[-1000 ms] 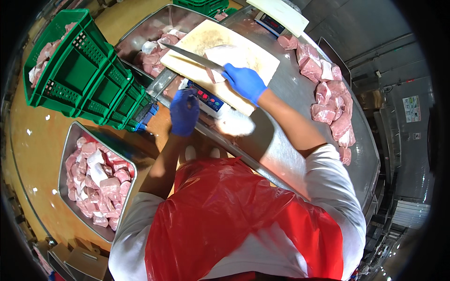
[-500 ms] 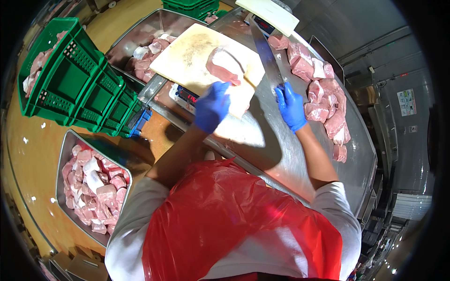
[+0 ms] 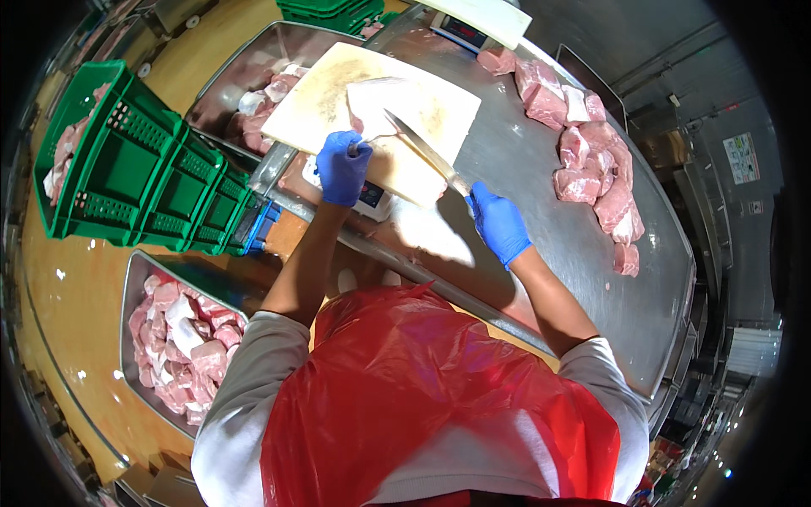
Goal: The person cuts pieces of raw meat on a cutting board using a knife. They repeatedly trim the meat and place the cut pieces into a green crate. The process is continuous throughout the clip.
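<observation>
Fingers of the right hand clamped on a knife by its handle, blade tip beside a pale slab of meat.
The slab lies on the cutting board, just beyond the curled fingers of the left hand; whether they grip it, I cannot tell, and glare hides any cut. Smaller chunks in a metal tray, left of and nearer the wearer than both hands' fingers, look finished; larger pieces on the bench, right of the right fingers, seem still to be cut.

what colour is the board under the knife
The rectangular cutting board is cream, darkly stained; head view.
</observation>
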The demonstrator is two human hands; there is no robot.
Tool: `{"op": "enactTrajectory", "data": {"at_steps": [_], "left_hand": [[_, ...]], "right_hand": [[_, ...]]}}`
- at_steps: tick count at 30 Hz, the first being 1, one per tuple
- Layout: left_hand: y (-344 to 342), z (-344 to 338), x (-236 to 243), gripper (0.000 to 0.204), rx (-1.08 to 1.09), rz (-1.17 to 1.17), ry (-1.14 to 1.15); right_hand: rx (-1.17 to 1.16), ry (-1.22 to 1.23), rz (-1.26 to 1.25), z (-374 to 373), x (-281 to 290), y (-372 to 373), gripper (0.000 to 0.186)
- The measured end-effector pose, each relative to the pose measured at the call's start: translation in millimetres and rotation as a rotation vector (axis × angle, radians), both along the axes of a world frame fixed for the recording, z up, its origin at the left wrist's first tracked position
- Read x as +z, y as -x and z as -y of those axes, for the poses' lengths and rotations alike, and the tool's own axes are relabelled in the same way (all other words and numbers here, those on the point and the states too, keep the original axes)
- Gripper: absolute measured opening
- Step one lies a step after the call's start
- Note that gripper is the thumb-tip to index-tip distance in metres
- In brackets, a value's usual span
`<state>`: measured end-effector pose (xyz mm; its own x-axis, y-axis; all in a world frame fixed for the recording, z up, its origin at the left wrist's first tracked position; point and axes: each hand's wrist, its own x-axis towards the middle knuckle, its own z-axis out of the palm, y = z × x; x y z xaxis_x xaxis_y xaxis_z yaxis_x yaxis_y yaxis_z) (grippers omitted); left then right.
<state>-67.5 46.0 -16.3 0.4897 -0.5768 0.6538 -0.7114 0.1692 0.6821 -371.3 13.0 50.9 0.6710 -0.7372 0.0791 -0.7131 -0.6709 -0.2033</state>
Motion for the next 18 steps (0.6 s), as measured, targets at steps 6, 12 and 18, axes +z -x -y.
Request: {"op": "enactTrajectory", "data": {"at_steps": [6,12,18], "left_hand": [[-2,-3,-15,0.008,0.012,-0.139,0.036],[-5,4,-6,0.009,-0.018,0.208,0.122],[-46,1,-17,0.010,0.061,0.388,0.076]], "right_hand": [[0.168,-0.038,-0.056,8,43,-51,0.016],[0.189,0.020,-0.031,49,0,-178,0.023],[0.105,-0.012,-0.052,35,-7,-173,0.023]]}}
